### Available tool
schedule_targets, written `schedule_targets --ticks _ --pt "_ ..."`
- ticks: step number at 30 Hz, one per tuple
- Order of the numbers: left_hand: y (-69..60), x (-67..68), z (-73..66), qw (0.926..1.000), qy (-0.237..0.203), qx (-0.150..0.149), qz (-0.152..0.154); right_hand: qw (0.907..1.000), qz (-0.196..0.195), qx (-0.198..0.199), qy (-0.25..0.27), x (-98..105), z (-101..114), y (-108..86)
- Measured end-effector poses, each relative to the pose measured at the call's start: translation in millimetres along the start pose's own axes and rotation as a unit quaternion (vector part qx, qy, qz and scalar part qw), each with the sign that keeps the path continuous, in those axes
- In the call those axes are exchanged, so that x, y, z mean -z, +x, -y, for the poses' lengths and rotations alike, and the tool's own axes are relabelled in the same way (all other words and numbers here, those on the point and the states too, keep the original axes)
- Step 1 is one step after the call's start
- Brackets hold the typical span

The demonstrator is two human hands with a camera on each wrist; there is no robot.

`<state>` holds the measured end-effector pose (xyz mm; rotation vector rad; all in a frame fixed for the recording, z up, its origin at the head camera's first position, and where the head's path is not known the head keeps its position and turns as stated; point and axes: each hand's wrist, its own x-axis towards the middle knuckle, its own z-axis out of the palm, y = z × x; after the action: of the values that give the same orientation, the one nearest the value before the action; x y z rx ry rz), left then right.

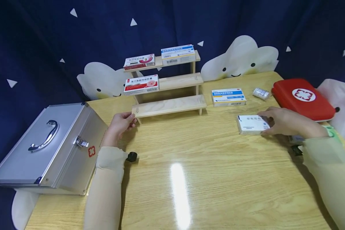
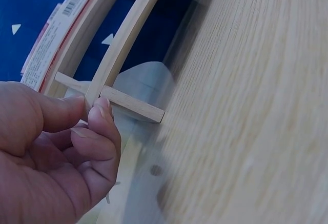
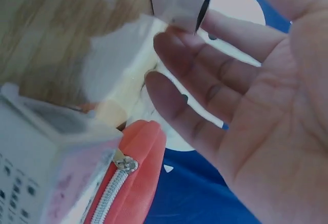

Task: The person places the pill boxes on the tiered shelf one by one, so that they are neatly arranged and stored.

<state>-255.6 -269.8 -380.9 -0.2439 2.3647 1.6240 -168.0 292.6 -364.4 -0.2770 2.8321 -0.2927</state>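
My left hand pinches the left end of the lowest board of a three-tier wooden display rack between thumb and fingers; the left wrist view shows the pinch on the board's edge near a leg. A white medicine box lies toward the right of the table in the head view. My right hand grips that box by its right end, thumb at the near side and fingers behind. In the right wrist view only an end of the white box shows. Red-and-white medicine boxes and a blue-and-white one stand on the upper tiers.
A silver aluminium case stands at left. Behind my right hand are a blue-and-white medicine box, a small bottle and a red zipped first-aid pouch. Another box is partly hidden under my right wrist.
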Motion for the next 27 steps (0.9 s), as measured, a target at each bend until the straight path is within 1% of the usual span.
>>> schedule_targets --ticks 3,5,10,12,15,18,22,24,27 --pt "1.1 1.0 0.4 1.0 -0.002 -0.001 0.002 0.9997 -0.012 0.022 0.004 3.7 3.1 -1.4" --pt "1.6 1.8 0.8 1.0 -0.003 -0.002 0.003 0.9989 -0.027 0.036 0.01 10.6 9.6 -1.9" --pt "1.3 3.0 1.4 1.0 0.0 0.004 -0.003 0.9954 -0.068 0.067 0.013 39.5 36.5 2.5" --pt "0.7 2.6 1.2 1.0 0.0 0.007 -0.004 0.9932 -0.082 0.082 0.01 52.7 48.3 8.1" --pt "0.8 2.1 1.1 0.9999 -0.001 0.01 -0.006 0.9898 -0.099 0.102 0.004 72.0 67.1 20.4" --pt "1.0 1.9 1.5 0.9999 -0.004 0.009 -0.004 0.984 -0.12 0.132 -0.004 89.6 85.0 36.1" --pt "0.8 1.9 1.5 0.9999 -0.01 0.005 0.0 0.9751 -0.145 0.167 0.003 109.1 107.1 59.1" --pt "0.9 1.9 1.1 0.9999 -0.011 0.005 -0.001 0.9739 -0.146 0.174 0.01 117.6 117.7 71.3" --pt "1.1 0.6 0.5 1.0 -0.007 0.006 -0.004 0.9766 -0.132 0.169 0.018 127.2 132.1 89.8"
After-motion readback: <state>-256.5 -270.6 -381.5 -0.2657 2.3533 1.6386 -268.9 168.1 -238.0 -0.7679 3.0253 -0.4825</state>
